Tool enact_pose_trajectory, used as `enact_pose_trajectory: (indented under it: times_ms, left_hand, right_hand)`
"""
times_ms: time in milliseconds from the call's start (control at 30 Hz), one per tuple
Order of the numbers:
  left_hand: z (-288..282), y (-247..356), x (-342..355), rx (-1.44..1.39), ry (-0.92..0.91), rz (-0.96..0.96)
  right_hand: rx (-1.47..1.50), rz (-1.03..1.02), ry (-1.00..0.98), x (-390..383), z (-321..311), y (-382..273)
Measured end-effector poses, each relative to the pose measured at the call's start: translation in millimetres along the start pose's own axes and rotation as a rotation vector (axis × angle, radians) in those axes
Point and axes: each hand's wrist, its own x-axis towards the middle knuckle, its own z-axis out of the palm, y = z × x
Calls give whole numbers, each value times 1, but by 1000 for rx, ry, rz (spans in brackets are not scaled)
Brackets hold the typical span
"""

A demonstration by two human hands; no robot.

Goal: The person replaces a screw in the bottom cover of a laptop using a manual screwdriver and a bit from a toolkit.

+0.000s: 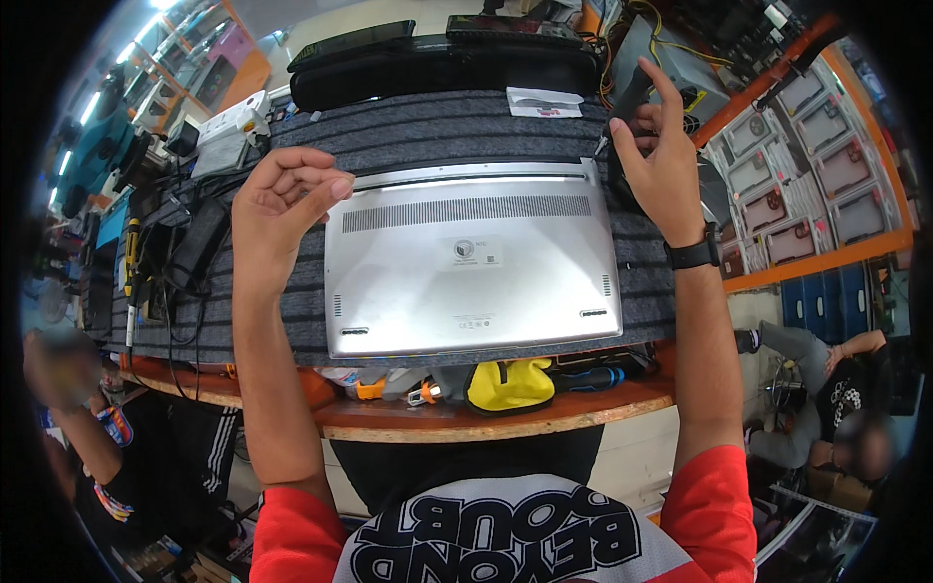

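Head view, one workstation, itemised.

Item: silver laptop (471, 262), lying bottom-up on a grey ribbed mat (428, 131) that covers the bench (486, 413); vent slots and rubber feet face up, rear edge away from the person.

Item: right hand (661, 155), raised at the laptop's far right corner, fingers pinched round a slim screwdriver (622, 102) whose tip points at that corner; index finger lifted free. A black wristband sits on this wrist.

Item: left hand (287, 199), held above the laptop's far left corner, fingers curled loosely inward, holding nothing that can be made out; not touching the case.

Item: black laptop bag (442, 63), beyond the mat, well apart from the work.

Item: yellow-and-black tool (510, 384) and orange-handled tools (389, 389) on the bench's near edge.

Handling note, as judgement: the driver wants to stand square over the corner screw with firm downward pressure so the head does not strip; the free hand would serve best flat on the case to stop it sliding on the mat. Loosened screws are small and easily lost in the mat's ribs.
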Motion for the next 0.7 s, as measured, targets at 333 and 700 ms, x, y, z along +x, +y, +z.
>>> enact_pose_trajectory:
  times_ms: [333,700]
  left_hand:
    - [-12,-21,1,-19,-6,-24]
    - [-9,-23,-1,-49,-46,-37]
  right_hand:
    - [28,-2,-18,-1,-2,1]
    - [-20,17,-39,-1,-2,0]
